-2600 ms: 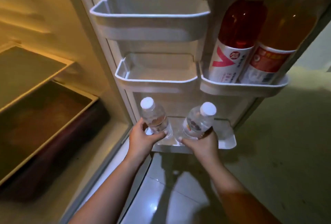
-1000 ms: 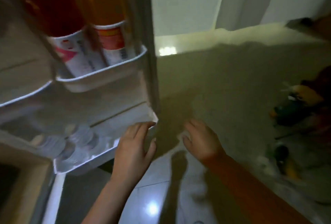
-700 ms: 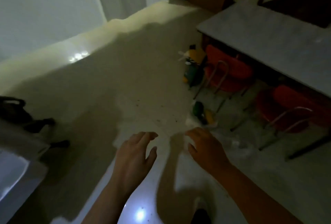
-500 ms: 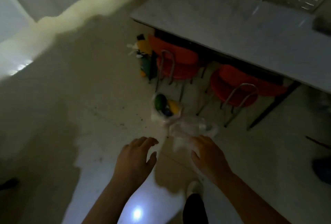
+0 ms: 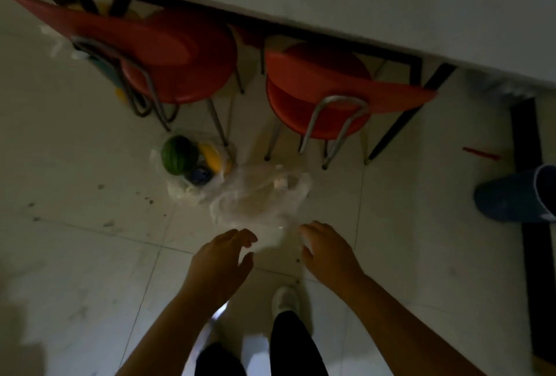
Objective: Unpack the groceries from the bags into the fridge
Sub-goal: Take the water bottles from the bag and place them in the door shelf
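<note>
Both hands empty, left hand (image 5: 221, 261) and right hand (image 5: 326, 250) spread loose over a crumpled clear plastic bag (image 5: 261, 195) on the floor (image 5: 75, 240), watermelon (image 5: 177, 154) bagged just beside.

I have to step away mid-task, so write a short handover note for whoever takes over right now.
Left hand: open, empty, reaching down.
Right hand: open, empty, reaching down.
Both hover just short of the clear plastic bag on the floor, which looks nearly empty.
Second bag beside it, by the red chairs, holds a watermelon, a yellow item and something blue.
Fridge is out of view.
Left: carry the remaining groceries to the fridge.
</note>
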